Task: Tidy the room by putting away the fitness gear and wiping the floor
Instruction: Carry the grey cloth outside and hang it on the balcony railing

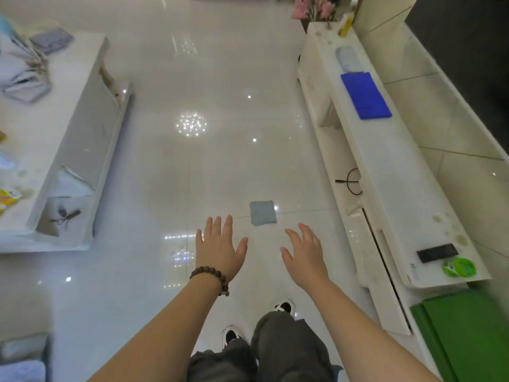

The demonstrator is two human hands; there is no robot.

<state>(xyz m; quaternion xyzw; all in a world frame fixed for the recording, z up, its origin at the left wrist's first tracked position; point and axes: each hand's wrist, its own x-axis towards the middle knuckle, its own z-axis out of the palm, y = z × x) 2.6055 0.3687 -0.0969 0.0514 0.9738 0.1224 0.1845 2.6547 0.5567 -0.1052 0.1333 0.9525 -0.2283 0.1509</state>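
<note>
Both hands reach out over the glossy floor point(137, 271), left hand point(220, 245) and right hand point(304, 253) with fingers released, holding nothing. A folded grey-blue cloth point(262, 212) lies on the floor at frame centre, just above them.

Grey-blue cloth point(262, 212): folded into a small square, lying flat on the glossy white tile floor point(154, 161), right by a grout line, just beyond the fingertips of both outstretched hands, nothing touching it. Green mat point(465, 334): flat, layered or folded, on the floor at bottom right, hard against the end of the long white bench point(399, 172). Green ring-shaped band or roll point(459, 267): near end of the bench top, just beside a black rectangular item point(437, 252). Blue folded mat or towel point(365, 95): flat, farther along the same bench top, next to a pale blue folded cloth point(348, 59).
</note>
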